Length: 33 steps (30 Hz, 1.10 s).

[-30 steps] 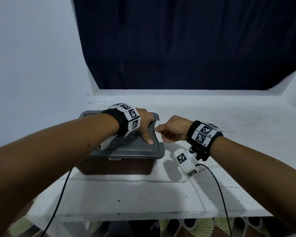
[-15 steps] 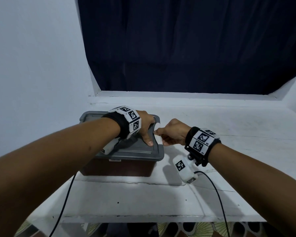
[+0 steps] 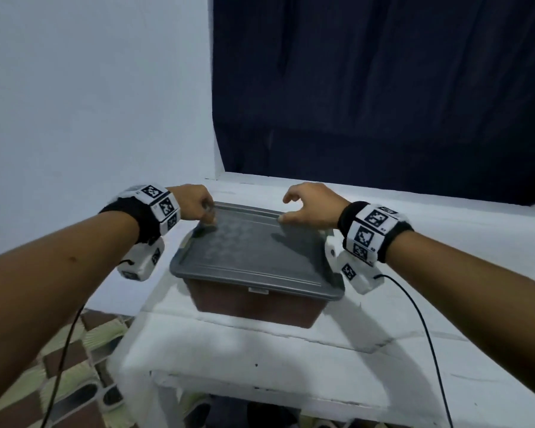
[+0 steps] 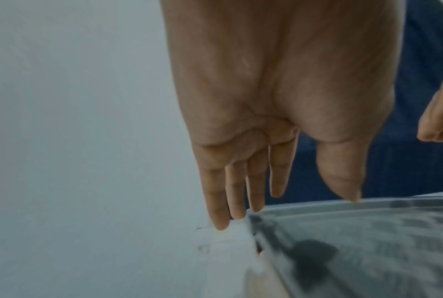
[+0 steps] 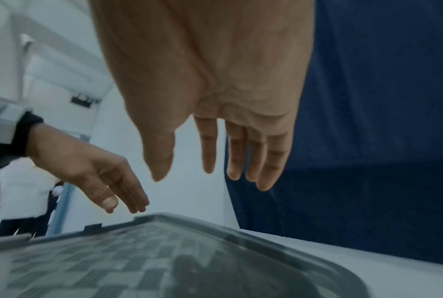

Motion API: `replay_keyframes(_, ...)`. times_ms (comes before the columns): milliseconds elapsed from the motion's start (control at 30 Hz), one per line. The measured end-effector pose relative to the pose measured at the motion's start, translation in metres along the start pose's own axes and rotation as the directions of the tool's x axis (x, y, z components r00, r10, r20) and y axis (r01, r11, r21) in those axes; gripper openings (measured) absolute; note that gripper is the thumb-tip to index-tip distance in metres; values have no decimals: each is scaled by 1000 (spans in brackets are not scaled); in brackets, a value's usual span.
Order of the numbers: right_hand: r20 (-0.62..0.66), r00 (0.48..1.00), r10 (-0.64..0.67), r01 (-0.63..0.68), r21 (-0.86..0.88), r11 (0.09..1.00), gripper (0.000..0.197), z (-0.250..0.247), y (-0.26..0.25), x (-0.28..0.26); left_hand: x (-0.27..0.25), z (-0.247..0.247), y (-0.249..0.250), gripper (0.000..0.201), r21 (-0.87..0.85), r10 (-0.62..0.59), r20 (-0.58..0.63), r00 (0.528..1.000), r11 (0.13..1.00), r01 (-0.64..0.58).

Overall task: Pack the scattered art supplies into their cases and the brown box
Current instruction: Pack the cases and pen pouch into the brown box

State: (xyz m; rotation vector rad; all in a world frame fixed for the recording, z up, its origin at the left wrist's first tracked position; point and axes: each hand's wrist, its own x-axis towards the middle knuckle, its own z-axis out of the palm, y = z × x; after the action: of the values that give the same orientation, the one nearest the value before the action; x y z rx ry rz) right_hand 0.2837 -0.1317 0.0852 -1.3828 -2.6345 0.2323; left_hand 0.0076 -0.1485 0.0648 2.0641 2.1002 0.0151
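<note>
The brown box point(image 3: 254, 307) stands on the white table with its grey lid point(image 3: 254, 251) shut on top. My left hand point(image 3: 206, 213) is at the lid's far left corner. In the left wrist view its straight fingers point(image 4: 238, 201) hang just outside the lid point(image 4: 368, 242), and the thumb tip touches the rim. At the far right corner is my right hand point(image 3: 288, 208). The right wrist view shows that hand point(image 5: 200, 177) with straight fingers a little above the lid point(image 5: 164, 262). Neither hand holds anything. No loose art supplies are in view.
The white table point(image 3: 260, 366) ends in a front edge close to me. A white wall point(image 3: 90, 118) stands close on the left and a dark blue curtain point(image 3: 383, 103) hangs behind. Black cables hang from both wrists. Patterned floor point(image 3: 74, 350) shows at the lower left.
Both hands left the lid's right side and moved to its far corners, left hand to the left, right hand to the right. The fingers have straightened.
</note>
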Motion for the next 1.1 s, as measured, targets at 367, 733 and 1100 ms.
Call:
replay_keyframes(367,374,925,-70,159,-211,964,36,46,-139,76,-39,61,-75,23,-762,-127,202,971,603,237)
replay_keyframes(733,406,914,19,41,-139,989,80,62,-140,84,-35,78,-86,25,-935,32,304,952,204,291)
replay_keyframes(1100,386,921,51,-22,-80,997,46,74,-135,85,-23,68,-97,21,-933,97,302,948,233,273)
